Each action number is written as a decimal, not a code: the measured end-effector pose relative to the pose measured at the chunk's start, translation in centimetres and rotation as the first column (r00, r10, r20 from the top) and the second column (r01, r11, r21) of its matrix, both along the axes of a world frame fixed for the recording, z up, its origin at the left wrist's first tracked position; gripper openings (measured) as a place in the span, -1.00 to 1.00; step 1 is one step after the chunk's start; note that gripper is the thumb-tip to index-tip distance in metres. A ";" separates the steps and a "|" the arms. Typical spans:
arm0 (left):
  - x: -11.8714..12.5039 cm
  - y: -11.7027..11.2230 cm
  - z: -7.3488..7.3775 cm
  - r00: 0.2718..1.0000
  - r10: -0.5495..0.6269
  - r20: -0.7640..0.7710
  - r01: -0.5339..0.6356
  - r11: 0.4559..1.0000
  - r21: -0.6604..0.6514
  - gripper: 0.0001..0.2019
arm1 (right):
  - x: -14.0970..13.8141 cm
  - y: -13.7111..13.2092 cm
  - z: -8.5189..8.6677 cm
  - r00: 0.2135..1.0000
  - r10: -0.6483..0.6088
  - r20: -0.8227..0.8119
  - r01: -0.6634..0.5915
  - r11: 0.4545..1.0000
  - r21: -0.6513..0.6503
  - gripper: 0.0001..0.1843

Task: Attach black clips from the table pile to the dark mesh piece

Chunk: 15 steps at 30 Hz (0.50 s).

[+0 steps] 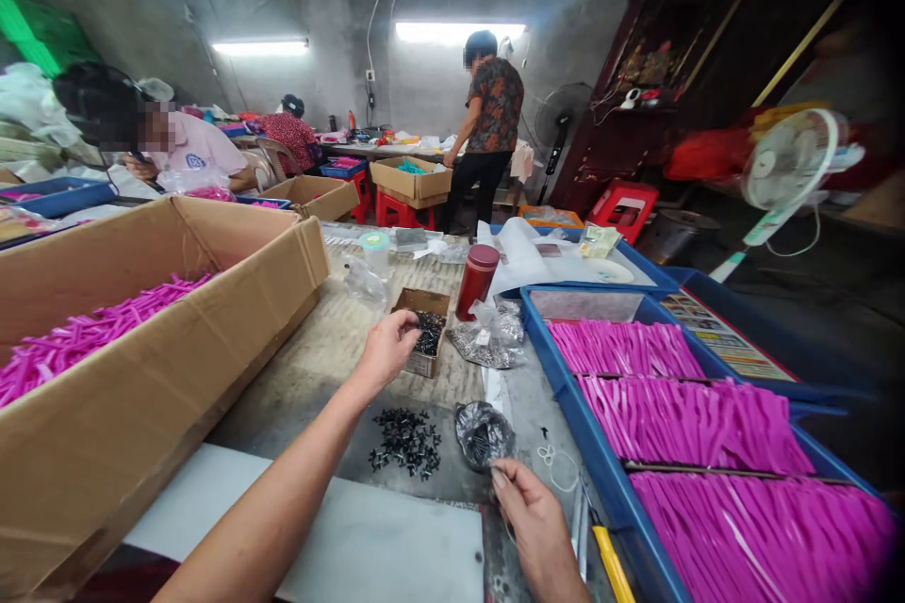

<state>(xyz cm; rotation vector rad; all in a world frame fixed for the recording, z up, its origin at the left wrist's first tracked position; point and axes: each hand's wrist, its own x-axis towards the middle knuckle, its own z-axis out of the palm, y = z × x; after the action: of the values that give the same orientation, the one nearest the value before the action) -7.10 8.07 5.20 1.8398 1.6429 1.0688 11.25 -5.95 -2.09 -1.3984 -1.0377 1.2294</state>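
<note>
My left hand [387, 346] reaches forward to a small cardboard box [426, 332] of tiny black parts, its fingers pinched together at the box's near rim. Whether they hold parts is hidden. A loose heap of the same black parts [406, 441] lies on the table nearer to me. My right hand [537, 523] is low at the front, fingers closed on the edge of a small clear plastic bag [484, 433] with dark parts inside.
A big cardboard box [141, 377] of pink sticks stands on the left. A blue tray [600, 462] with rows of pink sticks is on the right. A red bottle [476, 281], plastic bags and a yellow-handled tool [612, 565] lie about. Other people work at the back.
</note>
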 end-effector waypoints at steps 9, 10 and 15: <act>-1.0 -6.2 -3.5 0.805 -0.478 -0.351 0.415 0.877 -0.242 -0.81 | 0.4 0.2 0.1 0.999 -0.013 0.039 0.012 1.000 0.023 -0.78; -1.1 -6.5 -3.7 0.785 -0.499 -0.368 0.426 0.865 -0.266 -0.81 | 0.5 0.2 0.0 0.999 -0.013 0.039 0.012 1.000 0.025 -0.78; -0.9 -8.5 -3.9 0.733 -0.541 -0.412 0.418 0.837 -0.354 -0.80 | 0.7 -0.1 -0.2 0.999 -0.001 0.041 0.000 1.000 0.017 -0.79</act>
<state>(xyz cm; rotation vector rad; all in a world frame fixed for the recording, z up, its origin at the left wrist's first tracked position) -8.00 -0.44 1.26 2.3136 1.3188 0.1561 11.94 -6.04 -2.33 -1.4157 -1.0738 1.1936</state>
